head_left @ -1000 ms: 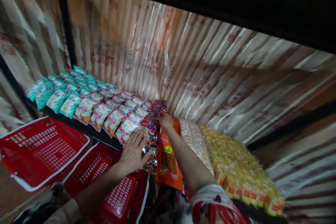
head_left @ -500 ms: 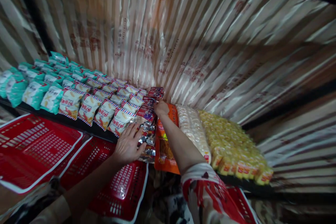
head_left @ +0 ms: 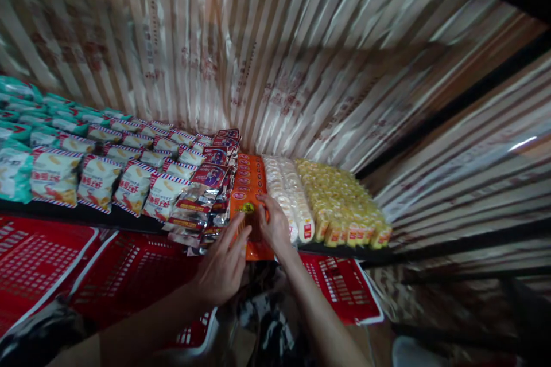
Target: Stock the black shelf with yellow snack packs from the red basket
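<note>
On the shelf lies an orange snack packet with a yellow round mark, its front part between my two hands. My left hand is at the packet's front left edge, fingers stretched out and apart, holding nothing. My right hand rests at its right side, fingers slightly bent and apart, seemingly touching it. Left of the orange packet are stacked dark red and silver packets, the front ones leaning over the shelf edge. To its right sit long clear packs of white round pieces.
Rows of white striped snack bags and teal bags fill the left of the shelf. Yellow wrapped packs stand at the right. Red baskets are below the shelf front. A striped plastic sheet hangs behind.
My right hand has come back from the dark red packets toward the front of the orange packet. My left hand has left the silver packets and moved right. The view has turned right.
</note>
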Demonstrator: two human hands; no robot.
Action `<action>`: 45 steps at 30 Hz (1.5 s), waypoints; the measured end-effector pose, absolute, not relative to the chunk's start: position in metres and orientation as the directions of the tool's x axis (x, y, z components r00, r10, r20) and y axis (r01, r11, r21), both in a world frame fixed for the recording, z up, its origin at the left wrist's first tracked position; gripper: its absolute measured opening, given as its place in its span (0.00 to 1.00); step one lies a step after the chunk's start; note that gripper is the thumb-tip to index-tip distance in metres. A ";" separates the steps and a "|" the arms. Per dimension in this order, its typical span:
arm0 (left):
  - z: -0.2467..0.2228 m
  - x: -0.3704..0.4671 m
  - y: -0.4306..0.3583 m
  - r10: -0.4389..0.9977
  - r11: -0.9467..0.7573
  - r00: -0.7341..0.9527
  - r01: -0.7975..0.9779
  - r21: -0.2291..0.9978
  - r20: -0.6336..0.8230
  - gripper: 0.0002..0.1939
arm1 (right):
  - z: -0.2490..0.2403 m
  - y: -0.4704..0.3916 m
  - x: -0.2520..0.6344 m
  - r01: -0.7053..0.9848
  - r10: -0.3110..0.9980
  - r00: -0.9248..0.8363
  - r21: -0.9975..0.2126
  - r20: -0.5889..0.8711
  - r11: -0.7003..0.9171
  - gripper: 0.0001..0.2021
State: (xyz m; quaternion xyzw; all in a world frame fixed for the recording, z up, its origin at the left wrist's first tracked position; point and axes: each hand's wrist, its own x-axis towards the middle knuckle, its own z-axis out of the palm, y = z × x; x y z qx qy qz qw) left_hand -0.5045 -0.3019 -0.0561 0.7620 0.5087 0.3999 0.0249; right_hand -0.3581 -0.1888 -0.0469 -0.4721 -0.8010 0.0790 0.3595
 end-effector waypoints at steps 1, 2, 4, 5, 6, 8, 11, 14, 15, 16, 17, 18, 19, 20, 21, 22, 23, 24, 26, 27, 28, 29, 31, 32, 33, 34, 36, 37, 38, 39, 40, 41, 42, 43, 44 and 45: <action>-0.060 -0.490 -0.300 0.827 -0.464 0.143 0.720 0.516 0.544 0.22 | -0.059 -0.206 -0.347 0.708 0.825 -0.303 -0.467 0.477 0.530 0.16; -0.065 -0.478 -0.296 0.864 -0.414 0.099 0.698 0.584 0.493 0.23 | -0.070 -0.220 -0.338 0.707 0.834 -0.324 -0.472 0.448 0.528 0.17; -0.074 -0.459 -0.280 0.930 -0.279 0.014 0.680 0.679 0.368 0.23 | -0.092 -0.242 -0.327 0.711 0.843 -0.360 -0.468 0.399 0.525 0.20; -0.076 -0.453 -0.270 0.956 -0.206 -0.010 0.689 0.695 0.293 0.23 | -0.100 -0.249 -0.324 0.722 0.847 -0.358 -0.460 0.393 0.517 0.20; -0.078 -0.448 -0.260 0.972 -0.152 -0.019 0.715 0.682 0.236 0.23 | -0.106 -0.254 -0.323 0.729 0.854 -0.350 -0.460 0.385 0.507 0.21; -0.079 -0.443 -0.240 0.986 -0.097 -0.007 0.788 0.608 0.166 0.23 | -0.113 -0.257 -0.324 0.731 0.856 -0.337 -0.463 0.393 0.501 0.22; -0.079 -0.440 -0.221 0.997 -0.030 -0.008 0.879 0.476 0.077 0.24 | -0.112 -0.255 -0.325 0.740 0.853 -0.334 -0.449 0.401 0.501 0.23; -0.082 -0.436 -0.213 1.000 0.004 -0.015 0.920 0.392 0.024 0.25 | -0.108 -0.255 -0.325 0.765 0.848 -0.347 -0.402 0.400 0.503 0.21; -0.084 -0.435 -0.212 1.000 0.001 -0.010 0.927 0.376 0.023 0.26 | -0.107 -0.256 -0.325 0.774 0.848 -0.345 -0.389 0.402 0.499 0.21; -0.085 -0.434 -0.213 1.000 -0.003 -0.007 0.931 0.365 0.026 0.26 | -0.107 -0.257 -0.324 0.782 0.850 -0.337 -0.382 0.404 0.492 0.20; -0.086 -0.433 -0.213 1.000 -0.007 -0.004 0.933 0.359 0.030 0.25 | -0.106 -0.258 -0.324 0.789 0.854 -0.327 -0.380 0.406 0.483 0.19; -0.087 -0.433 -0.214 0.999 -0.011 -0.001 0.934 0.356 0.032 0.25 | -0.106 -0.259 -0.323 0.793 0.857 -0.317 -0.382 0.406 0.474 0.18; -0.087 -0.432 -0.214 1.000 -0.012 0.001 0.934 0.356 0.031 0.25 | -0.105 -0.260 -0.323 0.795 0.861 -0.310 -0.386 0.404 0.467 0.17; -0.086 -0.432 -0.215 1.000 -0.012 0.003 0.933 0.358 0.027 0.25 | -0.104 -0.260 -0.323 0.796 0.864 -0.304 -0.390 0.402 0.462 0.17; -0.086 -0.432 -0.215 1.000 -0.014 0.006 0.932 0.361 0.023 0.25 | -0.103 -0.260 -0.323 0.798 0.867 -0.298 -0.395 0.399 0.456 0.16; -0.085 -0.433 -0.215 1.000 -0.017 0.010 0.931 0.364 0.020 0.25 | -0.102 -0.260 -0.323 0.800 0.872 -0.290 -0.400 0.395 0.447 0.15; -0.084 -0.433 -0.215 1.000 -0.021 0.015 0.930 0.366 0.019 0.25 | -0.100 -0.260 -0.323 0.804 0.877 -0.281 -0.404 0.390 0.437 0.14; -0.083 -0.433 -0.214 1.000 -0.025 0.019 0.930 0.367 0.018 0.25 | -0.100 -0.260 -0.322 0.809 0.883 -0.273 -0.405 0.382 0.426 0.14; -0.080 -0.434 -0.214 1.000 -0.029 0.026 0.931 0.365 0.013 0.25 | -0.098 -0.261 -0.322 0.819 0.893 -0.266 -0.403 0.362 0.407 0.12; -0.079 -0.434 -0.214 1.000 -0.027 0.025 0.932 0.362 0.009 0.25 | -0.098 -0.261 -0.322 0.824 0.899 -0.263 -0.403 0.350 0.398 0.12; -0.078 -0.434 -0.213 1.000 -0.023 0.023 0.933 0.358 0.005 0.25 | -0.097 -0.262 -0.322 0.828 0.905 -0.257 -0.406 0.340 0.387 0.12; -0.077 -0.434 -0.213 1.000 -0.019 0.020 0.935 0.355 0.000 0.24 | -0.097 -0.262 -0.322 0.829 0.909 -0.246 -0.413 0.335 0.377 0.12; -0.075 -0.434 -0.213 1.000 -0.013 0.018 0.934 0.356 -0.011 0.24 | -0.095 -0.262 -0.323 0.819 0.912 -0.217 -0.444 0.347 0.364 0.12; -0.075 -0.434 -0.213 1.000 -0.010 0.017 0.932 0.362 -0.015 0.24 | -0.095 -0.261 -0.324 0.806 0.909 -0.205 -0.464 0.363 0.368 0.13; -0.075 -0.434 -0.212 1.000 -0.008 0.015 0.929 0.370 -0.017 0.25 | -0.094 -0.260 -0.324 0.791 0.902 -0.198 -0.482 0.382 0.378 0.13; -0.075 -0.434 -0.212 1.000 -0.005 0.012 0.925 0.380 -0.016 0.25 | -0.093 -0.259 -0.325 0.777 0.896 -0.192 -0.495 0.401 0.388 0.13; -0.077 -0.435 -0.211 1.000 -0.005 0.008 0.920 0.393 -0.007 0.26 | -0.092 -0.255 -0.326 0.770 0.891 -0.180 -0.504 0.416 0.391 0.13; -0.078 -0.435 -0.211 1.000 -0.007 0.009 0.919 0.393 -0.002 0.26 | -0.093 -0.254 -0.327 0.777 0.896 -0.176 -0.502 0.408 0.381 0.13; -0.079 -0.436 -0.211 1.000 -0.013 0.013 0.921 0.389 0.002 0.25 | -0.094 -0.253 -0.327 0.786 0.903 -0.176 -0.496 0.393 0.369 0.13; -0.081 -0.436 -0.211 1.000 -0.022 0.021 0.924 0.382 0.007 0.24 | -0.096 -0.253 -0.328 0.795 0.908 -0.182 -0.487 0.377 0.361 0.13; -0.082 -0.436 -0.212 0.999 -0.034 0.032 0.926 0.375 0.013 0.23 | -0.098 -0.254 -0.328 0.802 0.910 -0.195 -0.475 0.365 0.362 0.13; -0.083 -0.436 -0.212 0.999 -0.047 0.043 0.928 0.369 0.020 0.23 | -0.100 -0.254 -0.327 0.806 0.908 -0.211 -0.462 0.361 0.370 0.14; -0.084 -0.436 -0.213 0.998 -0.060 0.053 0.929 0.365 0.028 0.23 | -0.101 -0.256 -0.327 0.808 0.904 -0.225 -0.448 0.364 0.382 0.13; -0.085 -0.436 -0.214 0.997 -0.070 0.062 0.929 0.363 0.034 0.23 | -0.102 -0.257 -0.326 0.810 0.898 -0.236 -0.434 0.372 0.393 0.13; -0.085 -0.437 -0.215 0.997 -0.076 0.068 0.929 0.362 0.036 0.23 | -0.103 -0.258 -0.326 0.813 0.894 -0.244 -0.423 0.377 0.400 0.13; -0.086 -0.437 -0.216 0.997 -0.076 0.069 0.929 0.362 0.033 0.23 | -0.102 -0.259 -0.325 0.816 0.893 -0.248 -0.416 0.375 0.401 0.13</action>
